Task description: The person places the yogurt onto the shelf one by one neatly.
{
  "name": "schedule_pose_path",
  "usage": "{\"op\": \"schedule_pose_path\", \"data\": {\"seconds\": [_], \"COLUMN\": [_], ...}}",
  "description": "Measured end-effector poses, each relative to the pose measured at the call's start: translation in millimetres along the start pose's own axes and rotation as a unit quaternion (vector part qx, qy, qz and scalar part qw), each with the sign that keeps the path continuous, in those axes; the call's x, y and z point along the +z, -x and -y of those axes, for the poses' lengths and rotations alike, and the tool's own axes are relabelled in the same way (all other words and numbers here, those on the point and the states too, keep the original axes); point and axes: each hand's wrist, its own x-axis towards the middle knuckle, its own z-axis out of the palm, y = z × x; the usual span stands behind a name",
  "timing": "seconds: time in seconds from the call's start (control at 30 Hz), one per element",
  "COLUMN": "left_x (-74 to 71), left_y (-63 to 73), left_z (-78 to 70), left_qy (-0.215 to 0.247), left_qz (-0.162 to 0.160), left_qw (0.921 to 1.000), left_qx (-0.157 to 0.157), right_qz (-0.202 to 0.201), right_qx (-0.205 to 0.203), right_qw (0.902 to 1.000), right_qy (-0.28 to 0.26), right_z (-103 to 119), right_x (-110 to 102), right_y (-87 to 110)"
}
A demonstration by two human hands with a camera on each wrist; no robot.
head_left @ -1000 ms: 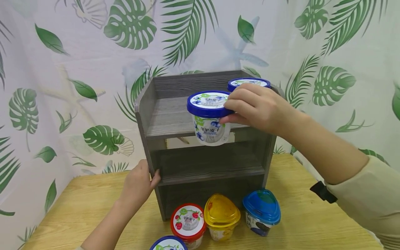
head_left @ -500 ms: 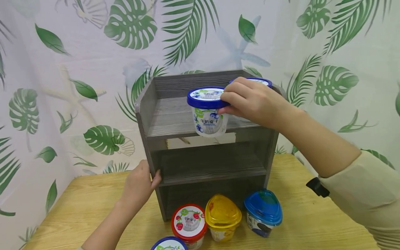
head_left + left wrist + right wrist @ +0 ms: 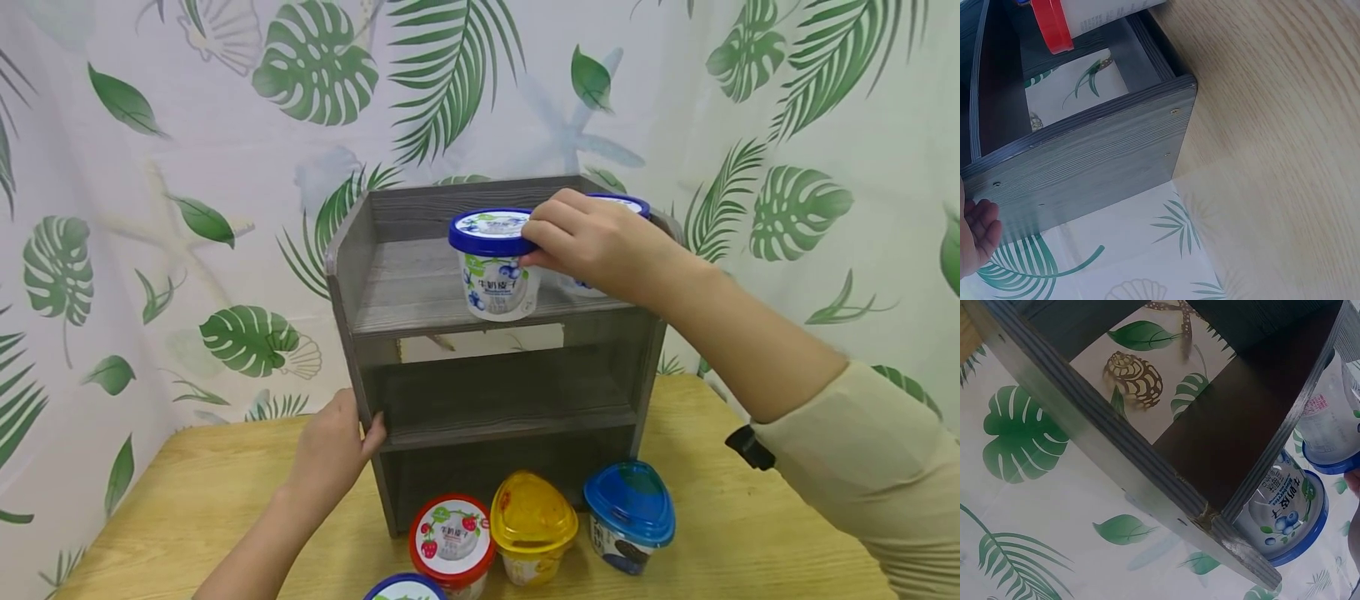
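My right hand (image 3: 607,246) pinches the rim of a blue-lidded dessert cup (image 3: 489,279) with blueberries printed on it. The cup is upright at the front of the top tier of a small dark grey wooden shelf (image 3: 510,387). A matching blueberry cup (image 3: 633,205) stands to its right, mostly hidden behind that hand; in the right wrist view this second cup (image 3: 1291,509) shows beside the held cup (image 3: 1329,425). My left hand (image 3: 330,446) holds the shelf's left side panel, thumb at the front edge; its fingers lie against the outer face in the left wrist view.
On the wooden table (image 3: 750,500), before the shelf, stand a red-lidded strawberry cup (image 3: 452,537), a yellow-lidded cup (image 3: 532,517) and a blue triangular-lidded cup (image 3: 630,508). Another blue-lidded cup (image 3: 405,588) is cut off at the bottom edge. Leaf-patterned cloth (image 3: 465,83) hangs behind.
My right hand has moved the blueberry cup up and back, from in front of the shelf to the top tier's front. The left hand has stayed on the side panel.
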Motion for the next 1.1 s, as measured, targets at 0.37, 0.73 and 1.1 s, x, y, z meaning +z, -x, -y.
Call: {"op": "schedule_pose_path", "data": {"seconds": [0.37,0.73,1.1], "left_x": [1.2,2.2,1.4], "left_y": [0.5,2.0,1.3], "left_z": [0.7,2.8,1.7], "left_qy": [-0.011,-0.011,0.000], "left_qz": [-0.007,-0.003,0.001], "left_qw": [0.9999,0.9998,1.0000], "left_qx": [0.003,0.013,0.006], "right_qz": [0.033,0.035,0.047], "right_qx": [0.028,0.066,0.104], "right_qw": [0.9990,0.9972,0.9935], "right_qy": [0.009,0.004,-0.005], "right_z": [-2,-3,-4], "right_x": [2,9,11], "right_y": [-0.8,3.9,4.4]}}
